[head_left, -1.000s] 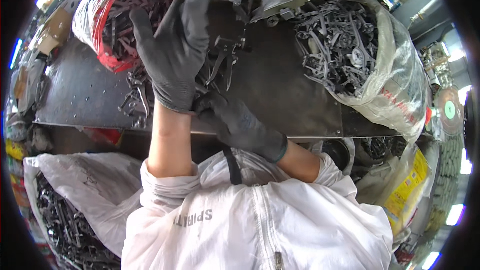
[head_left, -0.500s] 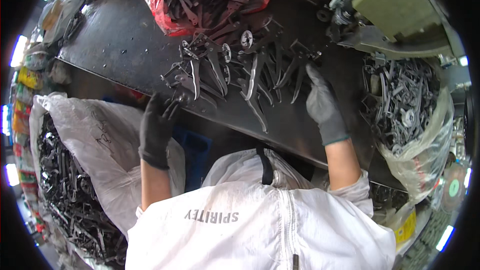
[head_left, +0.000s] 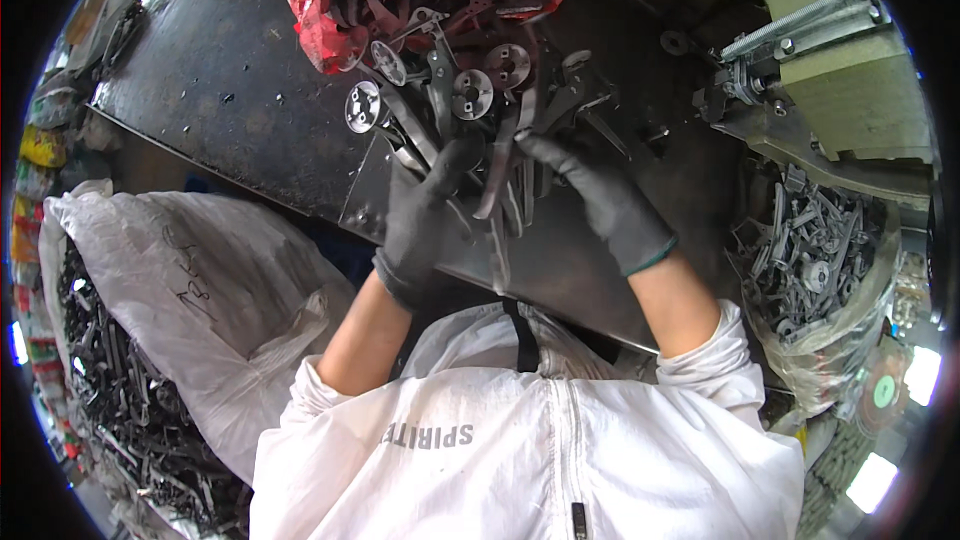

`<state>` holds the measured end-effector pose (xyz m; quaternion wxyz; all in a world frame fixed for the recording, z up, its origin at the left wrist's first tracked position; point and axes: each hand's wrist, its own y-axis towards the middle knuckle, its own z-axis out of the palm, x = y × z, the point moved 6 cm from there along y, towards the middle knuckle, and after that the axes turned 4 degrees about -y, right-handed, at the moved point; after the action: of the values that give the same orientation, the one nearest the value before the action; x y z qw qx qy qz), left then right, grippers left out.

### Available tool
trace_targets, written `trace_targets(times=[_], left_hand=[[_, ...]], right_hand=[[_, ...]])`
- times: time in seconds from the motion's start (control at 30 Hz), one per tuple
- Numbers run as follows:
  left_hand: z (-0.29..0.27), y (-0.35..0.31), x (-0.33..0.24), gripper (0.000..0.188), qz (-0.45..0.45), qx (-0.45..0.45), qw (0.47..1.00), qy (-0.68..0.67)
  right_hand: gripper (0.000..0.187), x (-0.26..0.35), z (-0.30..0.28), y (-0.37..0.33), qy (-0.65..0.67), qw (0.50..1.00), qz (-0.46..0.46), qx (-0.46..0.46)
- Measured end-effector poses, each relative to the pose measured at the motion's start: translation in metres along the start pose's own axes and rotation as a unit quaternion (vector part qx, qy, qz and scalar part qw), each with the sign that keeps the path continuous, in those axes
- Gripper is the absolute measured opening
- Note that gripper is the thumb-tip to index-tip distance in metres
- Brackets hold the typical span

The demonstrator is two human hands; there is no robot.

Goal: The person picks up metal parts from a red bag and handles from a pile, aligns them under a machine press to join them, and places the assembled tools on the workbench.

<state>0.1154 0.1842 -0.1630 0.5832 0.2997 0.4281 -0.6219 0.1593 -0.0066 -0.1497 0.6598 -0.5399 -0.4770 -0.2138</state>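
On the dark metal table, a cluster of grey metal levers (head_left: 500, 175) with round slotted discs (head_left: 472, 95) at their far ends is gathered between my hands. My left hand (head_left: 420, 215), in a dark grey glove, is closed round the left side of the cluster, thumb upward. My right hand (head_left: 610, 200), gloved alike, grips the right side, its thumb against a lever; its other fingers are partly hidden. Several more levers (head_left: 575, 95) lie at the far right of the cluster.
A red-lined bag (head_left: 320, 30) full of similar parts stands beyond the cluster. At left is a white sack (head_left: 230, 270) beside dark parts (head_left: 130, 390). At right are a pale green machine (head_left: 850, 80) and a clear-plastic-lined container of metal parts (head_left: 815, 250). The table edge (head_left: 200, 155) runs in front.
Both hands have moved inward onto the levers, my left to the right and my right to the left. The spread levers are now bunched together, discs raised, and my view has shifted slightly.
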Motion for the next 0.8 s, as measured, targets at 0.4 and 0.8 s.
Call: trace_targets(times=[0.4, 0.8], left_hand=[[0.022, -0.028, 0.041, 0.023, 0.024, -0.028, 0.973, -0.227], [0.064, -0.113, 0.033, 0.021, -0.04, 0.047, 0.99, -0.126]], right_hand=[[0.047, -0.018, 0.017, -0.04, 0.153, 0.967, -0.16, -0.124], [0.057, -0.08, -0.003, -0.154, 0.18, 0.958, -0.167, -0.146]])
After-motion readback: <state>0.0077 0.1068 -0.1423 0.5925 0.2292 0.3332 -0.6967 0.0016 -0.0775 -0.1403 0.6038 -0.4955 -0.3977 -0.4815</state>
